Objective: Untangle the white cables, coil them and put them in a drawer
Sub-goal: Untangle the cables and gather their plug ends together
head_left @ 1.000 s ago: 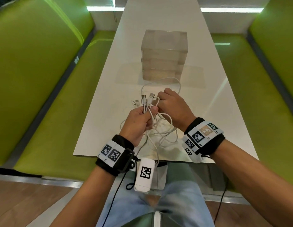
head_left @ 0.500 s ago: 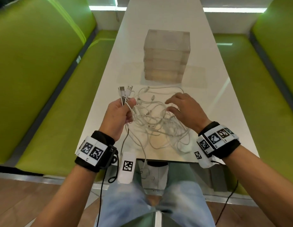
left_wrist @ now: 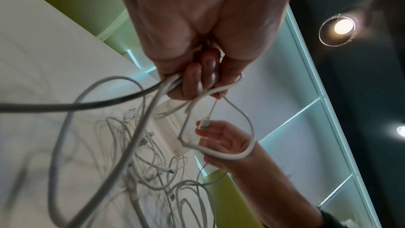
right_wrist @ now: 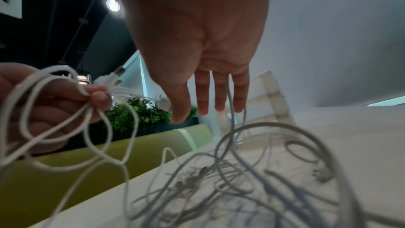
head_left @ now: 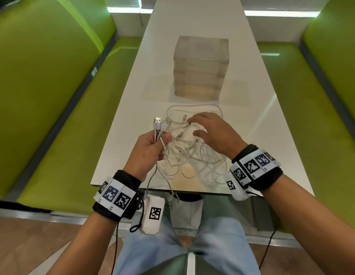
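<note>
A tangle of white cables (head_left: pixel 189 155) lies on the white table (head_left: pixel 252 147) near its front edge. My left hand (head_left: pixel 152 143) grips a bunch of cable ends, and two USB plugs (head_left: pixel 161 124) stick up above its fist. In the left wrist view the fingers (left_wrist: pixel 192 82) curl round the strands, and loops hang down from them. My right hand (head_left: pixel 210 132) hovers just above the tangle with its fingers (right_wrist: pixel 219 93) straight and spread, holding nothing. A clear drawer unit (head_left: pixel 200 68) stands behind the cables, its drawers closed.
Green benches (head_left: pixel 59 108) run along both sides of the table. One cable end (head_left: pixel 170 197) hangs over the table's front edge toward my lap. Beyond the drawer unit the table stretches on.
My hands pulled apart; the left carried the bunch of plugs left, then drifted back toward the middle. The right let go and now hovers open over the tangle.
</note>
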A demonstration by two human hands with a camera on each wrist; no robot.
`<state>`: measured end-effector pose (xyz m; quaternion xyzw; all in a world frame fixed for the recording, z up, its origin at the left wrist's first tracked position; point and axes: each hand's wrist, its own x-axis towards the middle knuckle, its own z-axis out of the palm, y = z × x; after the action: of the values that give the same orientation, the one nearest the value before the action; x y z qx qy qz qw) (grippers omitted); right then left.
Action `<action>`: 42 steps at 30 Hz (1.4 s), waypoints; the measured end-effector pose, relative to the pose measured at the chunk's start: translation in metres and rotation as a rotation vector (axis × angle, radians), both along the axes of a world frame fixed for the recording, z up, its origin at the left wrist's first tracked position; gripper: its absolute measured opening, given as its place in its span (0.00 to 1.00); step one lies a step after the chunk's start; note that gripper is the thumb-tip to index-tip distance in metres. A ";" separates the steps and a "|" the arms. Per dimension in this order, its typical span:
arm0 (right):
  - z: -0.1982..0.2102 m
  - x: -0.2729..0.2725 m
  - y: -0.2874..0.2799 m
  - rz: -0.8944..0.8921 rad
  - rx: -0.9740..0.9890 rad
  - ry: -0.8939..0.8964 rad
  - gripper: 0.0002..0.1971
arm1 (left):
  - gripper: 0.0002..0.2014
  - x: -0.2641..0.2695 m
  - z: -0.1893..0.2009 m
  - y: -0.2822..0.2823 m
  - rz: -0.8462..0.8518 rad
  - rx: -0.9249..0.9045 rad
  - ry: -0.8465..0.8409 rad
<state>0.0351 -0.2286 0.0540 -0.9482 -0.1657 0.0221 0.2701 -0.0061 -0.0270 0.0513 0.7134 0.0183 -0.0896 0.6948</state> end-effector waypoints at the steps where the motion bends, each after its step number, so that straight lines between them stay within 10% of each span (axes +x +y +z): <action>1: 0.001 0.001 -0.004 -0.022 -0.032 0.020 0.17 | 0.10 0.000 0.000 0.002 0.020 0.005 -0.004; 14: 0.049 -0.018 -0.030 -0.171 -0.209 0.119 0.18 | 0.09 -0.012 -0.005 0.005 0.052 0.007 -0.026; 20: 0.052 -0.049 0.020 0.208 0.129 0.314 0.50 | 0.09 -0.023 -0.001 0.001 -0.144 0.066 0.000; 26: 0.025 -0.050 0.036 0.110 0.347 0.420 0.24 | 0.06 -0.027 0.000 0.003 -0.166 0.051 0.018; 42: 0.016 -0.053 0.013 0.105 0.599 0.624 0.05 | 0.12 -0.016 -0.003 0.017 0.096 -0.361 0.087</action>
<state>-0.0183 -0.2159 0.0703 -0.7662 -0.1234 0.2722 0.5689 -0.0219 -0.0102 0.0482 0.5711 0.0657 -0.0889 0.8134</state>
